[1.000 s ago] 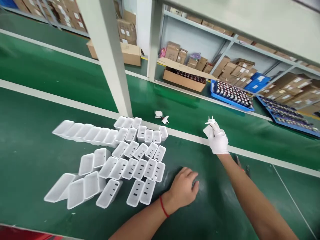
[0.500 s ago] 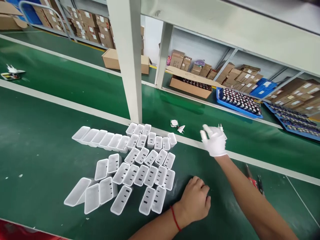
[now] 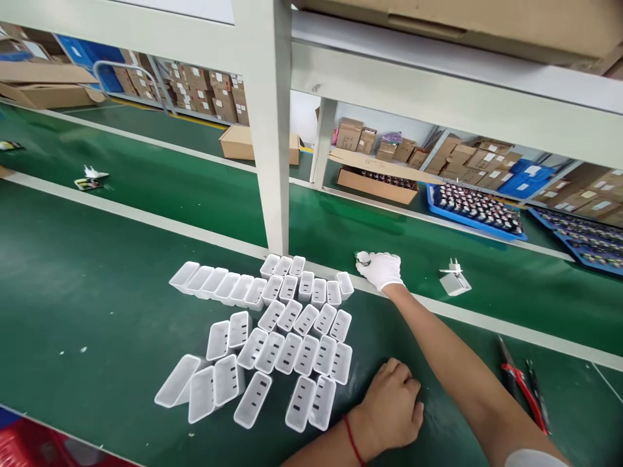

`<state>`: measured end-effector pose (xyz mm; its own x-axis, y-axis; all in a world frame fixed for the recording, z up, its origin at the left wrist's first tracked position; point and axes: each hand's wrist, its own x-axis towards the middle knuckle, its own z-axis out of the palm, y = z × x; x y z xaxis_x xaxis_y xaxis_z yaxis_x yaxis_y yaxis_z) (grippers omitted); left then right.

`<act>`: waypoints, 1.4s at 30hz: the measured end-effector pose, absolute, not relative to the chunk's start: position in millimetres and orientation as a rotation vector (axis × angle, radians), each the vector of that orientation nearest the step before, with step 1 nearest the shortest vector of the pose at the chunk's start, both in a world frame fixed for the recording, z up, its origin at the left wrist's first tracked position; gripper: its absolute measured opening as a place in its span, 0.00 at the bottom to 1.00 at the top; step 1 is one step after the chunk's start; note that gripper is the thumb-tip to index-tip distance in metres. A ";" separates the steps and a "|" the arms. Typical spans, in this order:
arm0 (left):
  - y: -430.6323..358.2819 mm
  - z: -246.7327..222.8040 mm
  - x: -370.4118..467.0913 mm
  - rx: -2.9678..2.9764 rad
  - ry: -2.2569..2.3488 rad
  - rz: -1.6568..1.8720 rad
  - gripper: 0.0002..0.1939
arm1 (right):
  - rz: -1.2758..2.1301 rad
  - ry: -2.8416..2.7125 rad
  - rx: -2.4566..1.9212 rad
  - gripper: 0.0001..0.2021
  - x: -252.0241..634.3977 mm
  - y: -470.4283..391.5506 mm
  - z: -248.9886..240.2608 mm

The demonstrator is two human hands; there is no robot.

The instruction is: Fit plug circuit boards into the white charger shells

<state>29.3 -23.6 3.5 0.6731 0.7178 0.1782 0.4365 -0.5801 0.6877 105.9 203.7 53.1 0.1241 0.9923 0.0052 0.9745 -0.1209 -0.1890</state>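
Note:
My right hand [image 3: 382,269], in a white glove, is on the green conveyor belt just past the pale rail, its fingers closed on a small round white part [image 3: 363,258] with a green edge. My left hand [image 3: 393,403], bare with a red cord at the wrist, rests on the green table with its fingers curled and nothing visible in them. Left of it stand rows of open white plastic cases [image 3: 306,355], several with dark slots inside. A white plug adapter [image 3: 455,282] sits on the belt, right of my gloved hand.
Red-handled pliers [image 3: 523,383] and a dark slim tool [image 3: 537,389] lie at the right. A pale upright post [image 3: 273,143] rises behind the cases. Farther back are a blue tray [image 3: 474,214] of small parts and an open carton [image 3: 377,185]. Another plug part [image 3: 92,174] lies on the belt at left.
My right hand has moved left from beside the plug adapter, which now shows fully, and has closed on the round part. My left hand stays resting. The camera view has shifted.

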 end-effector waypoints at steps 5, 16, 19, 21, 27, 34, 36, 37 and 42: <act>-23.3 14.5 24.4 2.309 0.896 0.581 0.11 | 0.529 -1.745 -2.012 0.27 141.5 172.2 67.6; 33.9 109.9 -2.7 2.415 1.557 0.349 0.25 | 1.100 -1.246 -1.196 0.31 234.4 46.1 90.1; 69.7 111.6 -4.5 2.398 1.804 0.175 0.33 | 1.225 -1.088 -1.002 0.27 244.0 20.3 96.7; 87.2 107.5 -2.1 2.395 1.885 0.057 0.33 | 1.244 -1.053 -0.959 0.26 249.9 4.1 100.4; 104.8 105.1 13.8 2.476 1.872 -0.186 0.21 | 1.205 -1.096 -0.929 0.26 273.0 -37.7 104.6; 116.5 107.5 12.3 2.415 1.683 -0.558 0.20 | 1.153 -1.018 -0.987 0.29 290.6 -62.5 103.2; 118.2 107.9 9.8 2.430 1.612 -0.562 0.17 | 1.139 -1.000 -1.022 0.29 291.6 -64.6 100.3; 117.4 108.6 10.0 2.446 1.584 -0.542 0.16 | 1.129 -0.994 -1.036 0.30 291.4 -65.1 98.7; 83.5 113.0 37.0 2.529 1.438 -0.342 0.14 | 1.073 -1.043 -1.044 0.30 288.5 -68.1 92.8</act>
